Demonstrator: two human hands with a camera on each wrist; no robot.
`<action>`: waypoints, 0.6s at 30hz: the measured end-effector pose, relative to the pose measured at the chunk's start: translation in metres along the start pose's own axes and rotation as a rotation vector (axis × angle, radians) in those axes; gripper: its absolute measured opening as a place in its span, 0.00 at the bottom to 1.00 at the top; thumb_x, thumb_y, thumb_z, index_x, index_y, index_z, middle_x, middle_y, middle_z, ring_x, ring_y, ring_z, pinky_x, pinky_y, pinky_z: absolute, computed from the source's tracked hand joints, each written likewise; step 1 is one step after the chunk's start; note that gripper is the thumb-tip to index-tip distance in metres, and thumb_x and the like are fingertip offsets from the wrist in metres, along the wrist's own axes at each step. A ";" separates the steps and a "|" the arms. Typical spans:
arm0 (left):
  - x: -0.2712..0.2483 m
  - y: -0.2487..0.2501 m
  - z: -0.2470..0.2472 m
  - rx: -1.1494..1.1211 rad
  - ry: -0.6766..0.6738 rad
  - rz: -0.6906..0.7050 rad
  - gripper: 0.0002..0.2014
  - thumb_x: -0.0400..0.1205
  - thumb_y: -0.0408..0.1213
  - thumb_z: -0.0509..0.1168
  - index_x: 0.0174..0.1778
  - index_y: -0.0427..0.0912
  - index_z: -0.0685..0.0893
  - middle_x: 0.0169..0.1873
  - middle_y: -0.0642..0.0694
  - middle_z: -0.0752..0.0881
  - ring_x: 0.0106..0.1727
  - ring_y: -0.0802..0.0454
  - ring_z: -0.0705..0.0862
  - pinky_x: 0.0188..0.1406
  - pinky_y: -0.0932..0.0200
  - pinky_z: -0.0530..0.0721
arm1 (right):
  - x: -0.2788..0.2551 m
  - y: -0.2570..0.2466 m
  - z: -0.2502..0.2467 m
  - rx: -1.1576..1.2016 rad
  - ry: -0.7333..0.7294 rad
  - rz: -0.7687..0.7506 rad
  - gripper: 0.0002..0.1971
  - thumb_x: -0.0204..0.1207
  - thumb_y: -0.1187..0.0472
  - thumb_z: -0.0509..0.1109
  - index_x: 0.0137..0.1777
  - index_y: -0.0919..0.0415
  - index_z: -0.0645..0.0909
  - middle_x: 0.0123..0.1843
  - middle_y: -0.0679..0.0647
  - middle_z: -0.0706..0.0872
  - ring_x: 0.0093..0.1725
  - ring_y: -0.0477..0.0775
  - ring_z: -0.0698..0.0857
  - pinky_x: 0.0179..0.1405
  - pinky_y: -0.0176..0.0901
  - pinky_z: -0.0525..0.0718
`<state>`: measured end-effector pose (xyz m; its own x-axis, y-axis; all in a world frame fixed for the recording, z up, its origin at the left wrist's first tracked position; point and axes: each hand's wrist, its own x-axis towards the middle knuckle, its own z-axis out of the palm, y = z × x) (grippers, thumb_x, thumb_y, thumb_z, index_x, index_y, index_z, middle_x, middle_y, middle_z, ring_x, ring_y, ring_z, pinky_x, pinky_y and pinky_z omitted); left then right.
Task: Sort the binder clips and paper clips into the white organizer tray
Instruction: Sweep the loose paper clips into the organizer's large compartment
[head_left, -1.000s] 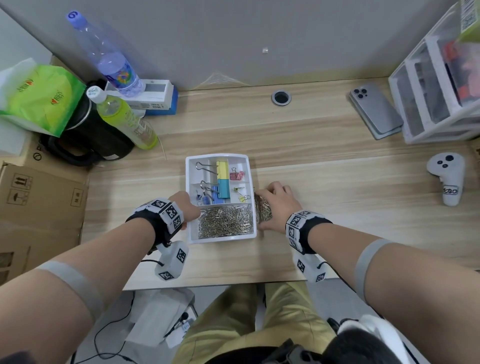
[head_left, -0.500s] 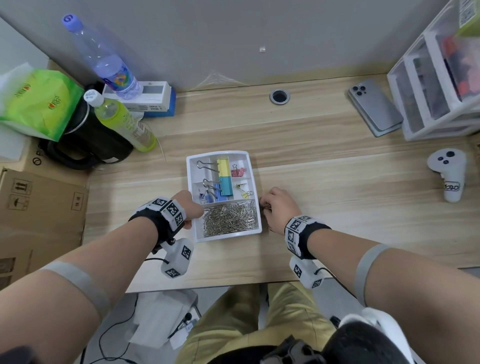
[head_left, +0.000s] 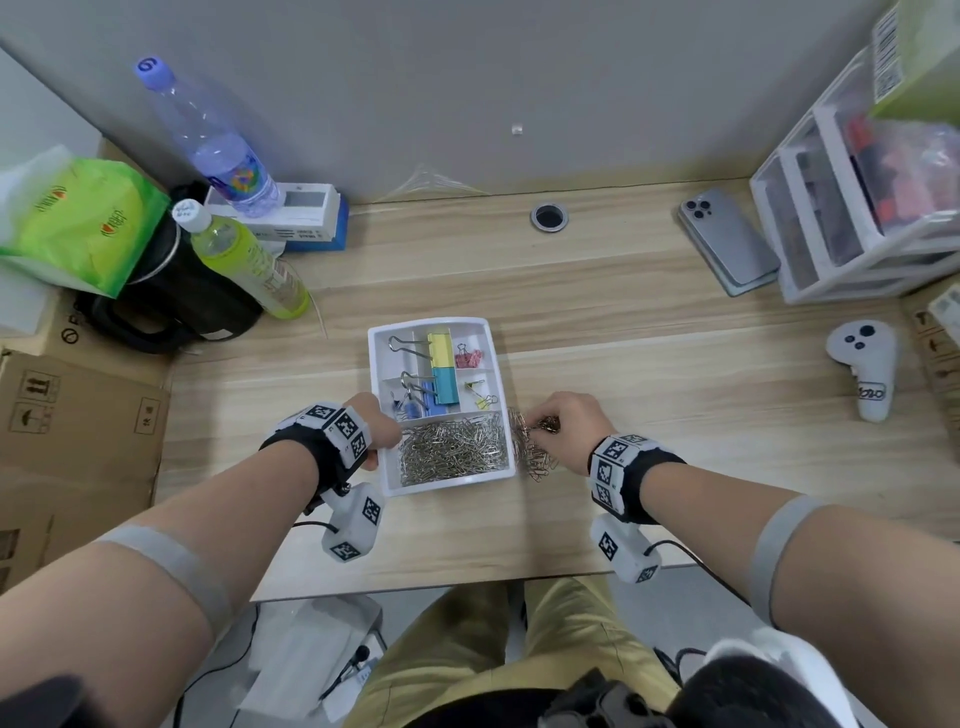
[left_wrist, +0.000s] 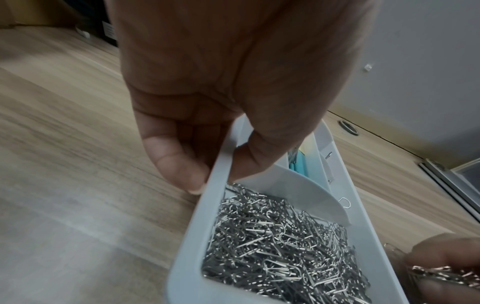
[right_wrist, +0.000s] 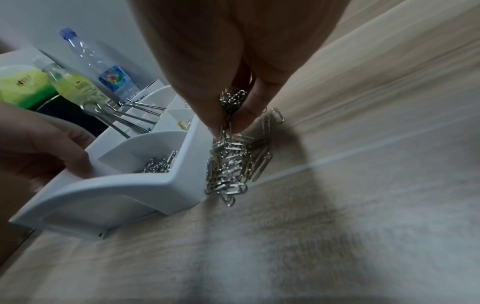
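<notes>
The white organizer tray (head_left: 375, 374) sits mid-desk; its near compartment holds a heap of silver paper clips (head_left: 452, 449), and its far compartments hold yellow, blue and small pink binder clips (head_left: 441, 364). My left hand (head_left: 382, 428) grips the tray's left wall (left_wrist: 215, 176), thumb inside, fingers outside. My right hand (head_left: 558, 423) pinches a bunch of paper clips (right_wrist: 231, 102) just right of the tray. A loose pile of paper clips (right_wrist: 233, 164) lies on the desk against the tray's right wall, below that pinch.
At back left stand a water bottle (head_left: 208, 140), a green drink bottle (head_left: 244, 260), a black kettle (head_left: 171, 301) and a green bag. A phone (head_left: 730, 241), clear drawers (head_left: 857, 208) and a white controller (head_left: 865, 366) occupy the right. Cardboard boxes flank the desk's left edge.
My right hand, earlier flat over the clip pile, has curled, pinched a bunch and lifted slightly. The left hand keeps its hold on the tray.
</notes>
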<state>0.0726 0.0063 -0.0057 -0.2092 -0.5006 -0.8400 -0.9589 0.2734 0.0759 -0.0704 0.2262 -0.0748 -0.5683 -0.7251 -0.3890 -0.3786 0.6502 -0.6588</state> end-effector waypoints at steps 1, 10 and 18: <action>-0.001 0.000 0.000 0.004 -0.003 0.001 0.17 0.74 0.21 0.58 0.30 0.45 0.61 0.14 0.48 0.62 0.17 0.52 0.63 0.21 0.62 0.62 | -0.001 -0.003 -0.002 0.011 -0.011 -0.001 0.07 0.73 0.64 0.75 0.49 0.56 0.91 0.51 0.50 0.90 0.51 0.49 0.86 0.61 0.41 0.82; -0.007 0.000 0.001 -0.008 0.030 0.039 0.14 0.78 0.24 0.58 0.28 0.41 0.66 0.20 0.43 0.70 0.15 0.50 0.71 0.11 0.71 0.66 | 0.002 -0.062 0.025 0.078 -0.120 -0.069 0.08 0.75 0.60 0.76 0.54 0.55 0.90 0.58 0.51 0.88 0.59 0.50 0.84 0.66 0.44 0.80; -0.008 -0.001 -0.002 0.026 0.035 0.036 0.12 0.79 0.25 0.58 0.30 0.39 0.68 0.19 0.41 0.73 0.13 0.50 0.72 0.11 0.70 0.68 | -0.006 -0.069 0.043 -0.092 -0.261 -0.263 0.13 0.78 0.55 0.70 0.61 0.54 0.87 0.61 0.50 0.89 0.59 0.53 0.84 0.65 0.46 0.81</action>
<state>0.0749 0.0086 0.0019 -0.2509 -0.5180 -0.8178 -0.9453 0.3130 0.0918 -0.0094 0.1753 -0.0547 -0.2420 -0.8956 -0.3732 -0.5578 0.4432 -0.7017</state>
